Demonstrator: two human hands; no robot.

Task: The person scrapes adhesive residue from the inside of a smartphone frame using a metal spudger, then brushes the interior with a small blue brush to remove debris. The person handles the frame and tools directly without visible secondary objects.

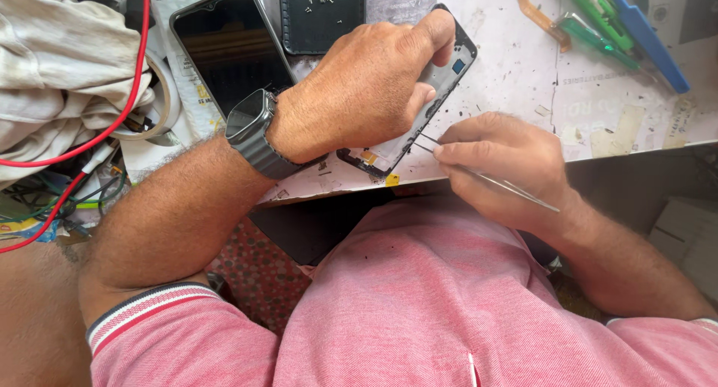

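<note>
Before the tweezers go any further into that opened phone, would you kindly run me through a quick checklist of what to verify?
1. Left hand steadies the opened phone on the workbench: ok.
2. Right hand has a firm grip on the tweezers: ok.
3. Tweezer tips reach the phone's edge: ok; whether they hold a part, cannot tell.
4. Phone lies fully on the bench: not ok, its lower corner is at the very edge.
5. Loose screws kept on the black mat: ok.
6. Red wire away from the work: ok.
</note>
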